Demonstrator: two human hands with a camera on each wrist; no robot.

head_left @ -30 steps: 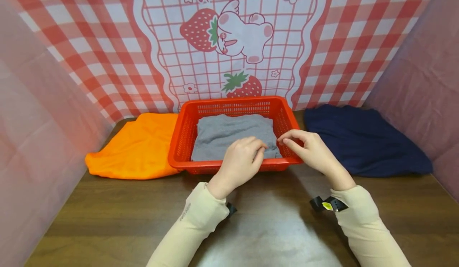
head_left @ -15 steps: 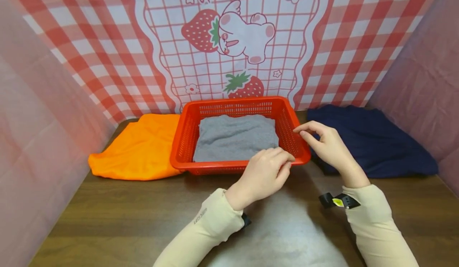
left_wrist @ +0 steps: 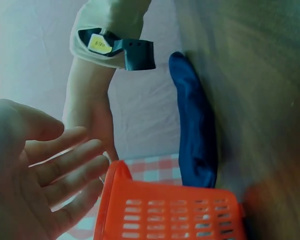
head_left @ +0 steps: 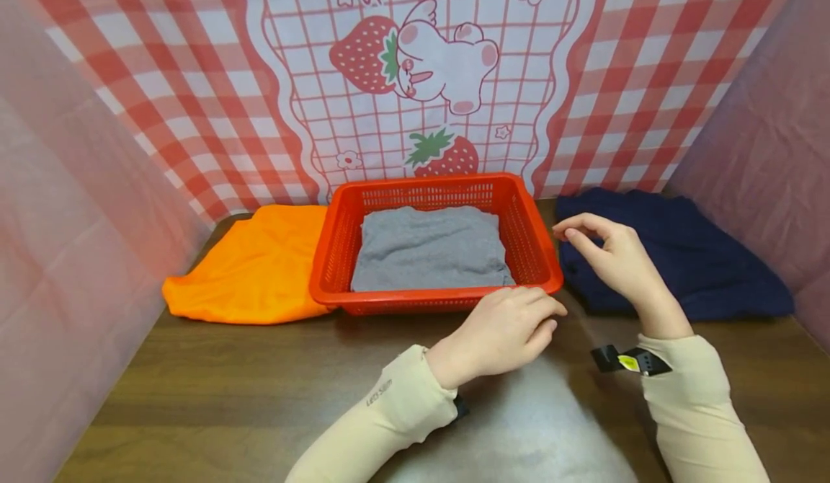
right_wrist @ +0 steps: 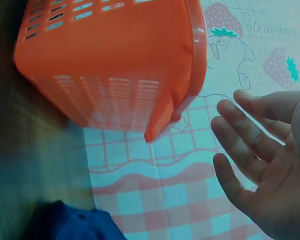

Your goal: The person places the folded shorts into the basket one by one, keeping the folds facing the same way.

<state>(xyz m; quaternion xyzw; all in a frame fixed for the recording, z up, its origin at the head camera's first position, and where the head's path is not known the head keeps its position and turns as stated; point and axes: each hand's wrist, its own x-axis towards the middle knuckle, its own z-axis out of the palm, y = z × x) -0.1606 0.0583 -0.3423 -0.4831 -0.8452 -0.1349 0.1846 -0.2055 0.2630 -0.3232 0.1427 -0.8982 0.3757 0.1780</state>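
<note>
A folded grey cloth (head_left: 428, 249) lies inside the red plastic basket (head_left: 415, 298). My left hand (head_left: 502, 331) hovers just in front of the basket's near right corner, fingers relaxed and holding nothing. In the left wrist view its fingers (left_wrist: 65, 175) are spread beside the basket wall (left_wrist: 170, 210). My right hand (head_left: 612, 252) is to the right of the basket, over the edge of a dark navy cloth (head_left: 681, 259). Its loosely bent fingers (right_wrist: 240, 130) hold nothing, as the right wrist view shows, and stand apart from the basket (right_wrist: 115, 60).
On the left of the basket an orange cloth (head_left: 253, 267) lies flat on the brown wooden table (head_left: 227, 382). Behind stands a red-and-white checked curtain (head_left: 642, 72) with strawberry prints. Pinkish fabric walls (head_left: 78, 216) border both sides.
Both hands have moved rightward, away from the grey cloth and out of the basket. The left hand has also come nearer the front. The grey cloth stays in the basket.
</note>
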